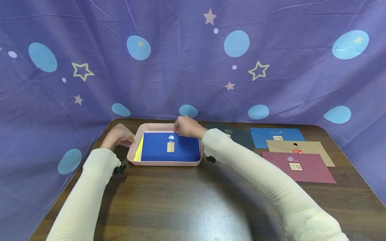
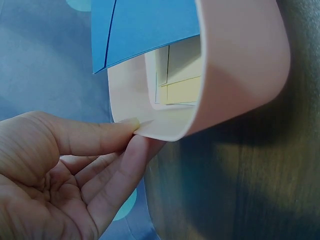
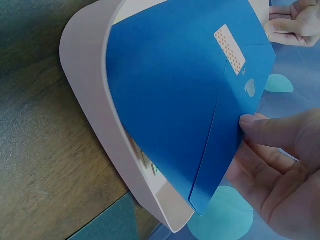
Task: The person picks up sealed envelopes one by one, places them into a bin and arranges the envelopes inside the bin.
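A shallow pink tray (image 1: pixel 166 163) lies near the back of the table, left of centre. Inside it is a dark blue envelope (image 1: pixel 156 147) with a white hat print and a beige patterned sticker. My right hand (image 1: pixel 187 126) pinches the envelope's far edge between thumb and fingers, and in the right wrist view that edge tilts up above the tray rim. At the tray's left side, my left hand (image 1: pixel 120 134) grips the rim between thumb and fingers. Yellow paper (image 1: pixel 138 152) shows beside the envelope, and the left wrist view reveals cream and yellow pieces (image 2: pixel 182 90) underneath it.
To the right lie a dark green envelope (image 1: pixel 242 136), partly behind my right sleeve, a lighter blue envelope (image 1: pixel 262 136), a tan one (image 1: pixel 316 149) and a maroon one (image 1: pixel 313 170), the last three overlapping. A purple starred curtain (image 1: pixel 169 87) hangs behind the wooden table (image 1: pixel 156 201).
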`<move>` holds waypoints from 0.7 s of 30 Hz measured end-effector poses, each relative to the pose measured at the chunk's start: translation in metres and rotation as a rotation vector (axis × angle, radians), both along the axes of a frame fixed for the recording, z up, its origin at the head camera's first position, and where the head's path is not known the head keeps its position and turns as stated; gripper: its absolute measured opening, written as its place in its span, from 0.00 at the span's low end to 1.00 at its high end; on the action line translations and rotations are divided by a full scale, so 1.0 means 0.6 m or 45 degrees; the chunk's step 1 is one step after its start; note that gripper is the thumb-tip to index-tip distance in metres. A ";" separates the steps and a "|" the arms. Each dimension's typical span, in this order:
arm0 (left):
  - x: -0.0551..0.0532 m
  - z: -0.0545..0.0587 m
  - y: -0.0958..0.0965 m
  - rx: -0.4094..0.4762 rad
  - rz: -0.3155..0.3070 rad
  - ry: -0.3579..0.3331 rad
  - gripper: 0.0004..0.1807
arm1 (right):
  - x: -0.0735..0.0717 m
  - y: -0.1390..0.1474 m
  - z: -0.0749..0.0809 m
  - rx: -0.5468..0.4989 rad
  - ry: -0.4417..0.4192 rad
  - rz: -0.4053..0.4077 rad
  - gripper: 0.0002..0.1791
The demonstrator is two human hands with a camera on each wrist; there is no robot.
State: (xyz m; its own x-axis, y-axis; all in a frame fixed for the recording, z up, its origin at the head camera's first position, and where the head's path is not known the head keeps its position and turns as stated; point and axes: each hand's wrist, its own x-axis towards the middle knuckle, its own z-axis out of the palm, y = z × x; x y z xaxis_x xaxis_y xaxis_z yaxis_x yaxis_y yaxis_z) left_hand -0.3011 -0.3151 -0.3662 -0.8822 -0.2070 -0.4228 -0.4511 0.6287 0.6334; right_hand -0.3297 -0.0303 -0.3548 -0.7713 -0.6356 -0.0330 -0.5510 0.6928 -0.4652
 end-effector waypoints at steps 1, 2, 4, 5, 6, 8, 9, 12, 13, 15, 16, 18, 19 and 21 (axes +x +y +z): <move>0.000 0.000 0.001 0.001 0.001 0.000 0.08 | -0.001 0.000 -0.001 0.001 0.002 0.001 0.14; 0.001 0.001 0.001 0.001 0.001 0.000 0.08 | -0.001 0.000 -0.002 0.001 0.005 0.002 0.14; 0.001 0.001 0.002 0.002 0.001 -0.001 0.08 | -0.003 -0.001 -0.004 -0.001 0.008 0.005 0.14; 0.001 0.001 0.002 0.002 0.000 -0.001 0.08 | -0.003 -0.001 -0.005 -0.002 0.009 0.006 0.14; 0.001 0.001 0.002 0.000 0.000 -0.001 0.07 | -0.004 -0.001 -0.006 -0.002 0.009 0.008 0.14; 0.002 0.001 0.003 -0.004 -0.003 0.000 0.07 | -0.005 -0.001 -0.007 -0.002 0.008 0.009 0.14; 0.002 0.001 0.002 -0.005 -0.003 0.001 0.07 | -0.005 -0.001 -0.008 -0.001 0.008 0.010 0.14; 0.001 0.000 0.002 -0.005 -0.004 0.004 0.06 | -0.005 -0.001 -0.010 0.005 0.008 0.009 0.13; 0.001 -0.001 0.001 -0.002 -0.004 0.006 0.06 | -0.006 -0.001 -0.010 0.010 0.011 0.010 0.13; 0.000 -0.002 0.000 -0.001 -0.005 0.011 0.06 | -0.006 -0.001 -0.011 0.018 0.017 0.009 0.12; 0.000 -0.003 0.000 -0.005 -0.005 0.011 0.05 | -0.006 -0.001 -0.011 0.022 0.016 0.008 0.12; -0.001 -0.004 0.000 -0.008 -0.005 0.013 0.04 | -0.006 -0.001 -0.012 0.026 0.019 0.011 0.12; -0.001 -0.004 -0.001 -0.010 -0.006 0.014 0.04 | -0.006 -0.001 -0.012 0.029 0.019 0.011 0.12; -0.002 -0.005 -0.002 -0.009 -0.006 0.011 0.06 | -0.006 -0.002 -0.013 0.030 0.004 0.008 0.13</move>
